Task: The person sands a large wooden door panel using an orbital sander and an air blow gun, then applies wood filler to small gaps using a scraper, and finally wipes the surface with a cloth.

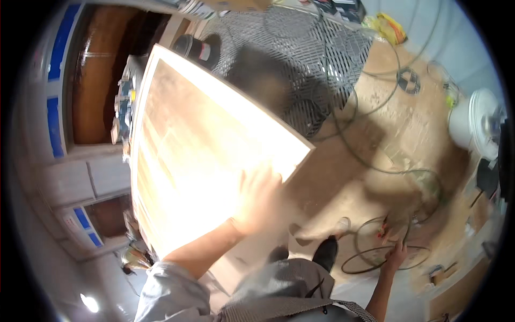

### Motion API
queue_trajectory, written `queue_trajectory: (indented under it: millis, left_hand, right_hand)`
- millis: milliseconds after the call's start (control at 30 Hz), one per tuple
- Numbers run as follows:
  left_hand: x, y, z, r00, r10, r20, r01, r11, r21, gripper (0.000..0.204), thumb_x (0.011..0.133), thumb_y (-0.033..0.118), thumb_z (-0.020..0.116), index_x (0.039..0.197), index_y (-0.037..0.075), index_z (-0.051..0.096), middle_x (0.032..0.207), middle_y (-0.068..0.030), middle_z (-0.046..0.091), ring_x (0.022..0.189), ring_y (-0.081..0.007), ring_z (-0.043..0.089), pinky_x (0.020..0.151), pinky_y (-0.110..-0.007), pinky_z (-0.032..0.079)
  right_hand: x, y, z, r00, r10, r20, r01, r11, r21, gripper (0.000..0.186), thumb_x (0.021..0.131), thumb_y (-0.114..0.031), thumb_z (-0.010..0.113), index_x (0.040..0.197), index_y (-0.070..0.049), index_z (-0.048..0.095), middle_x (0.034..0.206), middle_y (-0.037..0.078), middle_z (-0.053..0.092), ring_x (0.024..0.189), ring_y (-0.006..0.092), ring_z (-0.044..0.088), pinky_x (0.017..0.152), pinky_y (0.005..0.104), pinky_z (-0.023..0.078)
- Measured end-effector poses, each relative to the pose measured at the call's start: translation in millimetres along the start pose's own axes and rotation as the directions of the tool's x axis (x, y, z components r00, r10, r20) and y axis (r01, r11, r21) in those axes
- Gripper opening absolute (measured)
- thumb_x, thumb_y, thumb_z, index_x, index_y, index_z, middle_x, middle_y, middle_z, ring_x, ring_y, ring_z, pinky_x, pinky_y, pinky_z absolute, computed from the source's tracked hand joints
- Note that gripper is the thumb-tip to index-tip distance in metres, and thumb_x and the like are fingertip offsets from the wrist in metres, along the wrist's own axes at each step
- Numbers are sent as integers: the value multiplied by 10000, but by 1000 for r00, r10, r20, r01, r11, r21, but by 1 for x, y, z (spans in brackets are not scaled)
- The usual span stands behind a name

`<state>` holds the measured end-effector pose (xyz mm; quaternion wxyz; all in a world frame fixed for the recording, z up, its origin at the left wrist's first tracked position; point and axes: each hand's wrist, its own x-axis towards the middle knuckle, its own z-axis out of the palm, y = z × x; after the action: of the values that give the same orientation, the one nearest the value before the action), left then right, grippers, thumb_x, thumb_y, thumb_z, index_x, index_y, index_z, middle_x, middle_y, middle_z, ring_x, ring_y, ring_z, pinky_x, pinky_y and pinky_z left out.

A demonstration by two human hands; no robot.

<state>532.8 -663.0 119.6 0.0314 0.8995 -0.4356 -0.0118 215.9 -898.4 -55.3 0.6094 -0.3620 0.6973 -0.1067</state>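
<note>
1. A large pale framed panel [185, 115] fills the centre-left of the frame, tilted, with one corner pointing to the middle right. Glare washes out much of its lower half.
2. The left hand [260, 194] lies over the panel's lower right part, fingers open and slightly spread, palm toward the surface. It is blurred and overlit, so I cannot tell how firmly it touches.
3. The right hand [396, 256] is at the lower right, well apart from the panel. Its fingers look curled where a dark hose [398, 172] meets them – too small and blurred to tell just what they grip. A small red item [382, 229] shows just above it.
4. The hose winds from the upper right down the brownish floor [335, 182] and loops around near the right hand.
5. Beyond the panel, at the upper middle, spreads a dark slatted grating [300, 53], with a dark can [186, 47] at its left side and a yellow bag [391, 29] at its upper right.
6. A white bucket [465, 121] stands at the right edge.
7. At the lower left, another person [137, 258] appears in the distance – above a bright lamp [89, 303].
</note>
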Motion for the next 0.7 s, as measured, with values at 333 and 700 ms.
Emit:
queue_trajectory:
  millis: [333, 700]
  left_hand:
    - [-1, -14, -10, 974, -26, 225, 102, 937, -335, 763, 643, 193, 625, 1328, 104, 301, 1382, -145, 250, 1273, -296, 244, 1009, -519, 195]
    - [59, -3, -21, 907, -226, -355, -12, 829, -559, 272, 752, 204, 544, 984, 88, 625, 873, -77, 615, 782, -245, 569, 694, -326, 436]
  right_hand:
    - [-54, -108, -37, 838, -355, 414, 543, 609, -578, 24, 745, -68, 499, 762, -55, 490, 618, 80, 401, 515, 213, 381, 450, 319, 303]
    - [-223, -369, 98, 501, -340, 796, 845, 392, -364, 272, 713, -191, 574, 867, 30, 537, 693, -18, 497, 611, 64, 418, 540, 213, 342]
